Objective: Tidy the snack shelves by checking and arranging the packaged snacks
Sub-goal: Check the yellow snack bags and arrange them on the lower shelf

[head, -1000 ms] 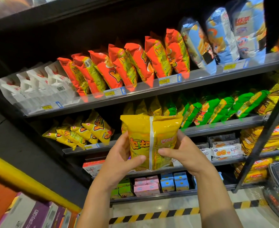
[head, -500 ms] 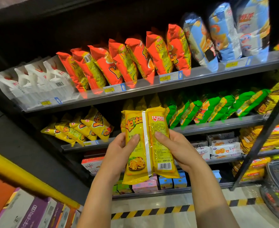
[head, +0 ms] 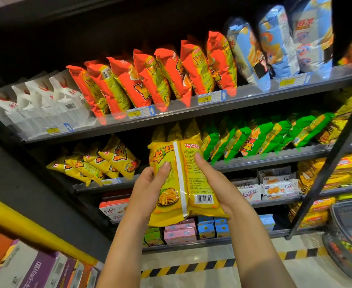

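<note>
Head view: my left hand (head: 150,189) and right hand (head: 214,183) each grip pinching the glossy, crinkled yellow fries bag (head: 184,181), rear seam facing me.

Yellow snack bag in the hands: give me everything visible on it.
The glossy yellow plastic snack bag is held upright in front of the shelves, back side to the camera. A white vertical seam runs down its middle, with red lettering at the top, small printed text, a picture of fries at lower left and a barcode at lower right. It looks sealed and puffed. The left hand and right hand hold its sides, thumbs on the back.
</note>
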A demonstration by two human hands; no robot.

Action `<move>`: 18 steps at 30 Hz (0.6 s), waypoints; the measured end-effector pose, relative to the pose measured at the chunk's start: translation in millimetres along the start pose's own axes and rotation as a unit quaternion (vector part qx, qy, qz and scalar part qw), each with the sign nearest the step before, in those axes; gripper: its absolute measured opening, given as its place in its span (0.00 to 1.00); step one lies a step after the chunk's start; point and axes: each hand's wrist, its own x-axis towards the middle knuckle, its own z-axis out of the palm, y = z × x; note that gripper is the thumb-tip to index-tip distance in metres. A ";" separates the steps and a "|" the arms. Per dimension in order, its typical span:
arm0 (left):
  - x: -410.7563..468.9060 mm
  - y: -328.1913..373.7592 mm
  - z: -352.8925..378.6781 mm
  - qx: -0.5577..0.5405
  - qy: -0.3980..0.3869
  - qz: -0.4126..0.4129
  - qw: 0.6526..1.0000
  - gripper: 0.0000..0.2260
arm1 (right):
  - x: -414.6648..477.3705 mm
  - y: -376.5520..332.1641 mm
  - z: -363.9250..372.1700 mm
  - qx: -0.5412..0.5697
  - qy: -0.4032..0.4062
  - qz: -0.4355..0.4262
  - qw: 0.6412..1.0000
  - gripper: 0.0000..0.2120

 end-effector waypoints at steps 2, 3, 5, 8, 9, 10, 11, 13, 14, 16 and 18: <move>-0.5 -0.5 0.3 0.001 0.001 0.011 1.000 0.20 | 0.8 1.8 1.3 0.051 -0.027 0.025 0.998 0.27; 0.6 -2.3 -0.8 0.000 0.002 0.014 1.000 0.19 | 1.3 2.7 1.2 0.068 -0.035 0.033 0.997 0.26; 0.1 -2.9 -2.6 0.008 0.005 0.012 1.000 0.22 | 2.7 4.0 -0.6 0.073 -0.028 0.032 0.996 0.26; 4.6 -7.4 -8.6 0.069 0.056 0.009 0.996 0.36 | 5.4 8.0 -3.5 0.060 -0.002 0.014 0.998 0.24; 5.3 -7.5 -10.3 0.097 0.080 0.023 0.992 0.34 | 6.5 10.0 -3.7 0.054 0.009 0.006 0.999 0.24; 4.9 -6.8 -10.9 0.120 0.106 0.043 0.986 0.29 | 7.9 11.9 -3.5 0.043 0.024 -0.004 0.999 0.23; 4.8 -7.2 -11.4 0.138 0.123 0.063 0.981 0.25 | 9.7 13.6 -2.7 0.028 0.039 -0.018 0.999 0.22; 3.5 -6.1 -9.8 0.154 0.125 0.097 0.975 0.19 | 13.3 17.0 0.8 -0.016 0.069 -0.059 0.996 0.20; 3.0 -6.1 -8.1 0.153 0.112 0.104 0.976 0.17 | 15.0 18.6 2.9 -0.049 0.083 -0.083 0.992 0.20; 1.8 -5.2 -2.3 0.159 0.058 0.097 0.981 0.16 | 16.8 20.9 9.3 -0.111 0.106 -0.120 0.981 0.18; 1.7 -5.7 3.7 0.195 0.002 0.079 0.978 0.15 | 18.7 23.9 15.6 -0.152 0.115 -0.141 0.971 0.20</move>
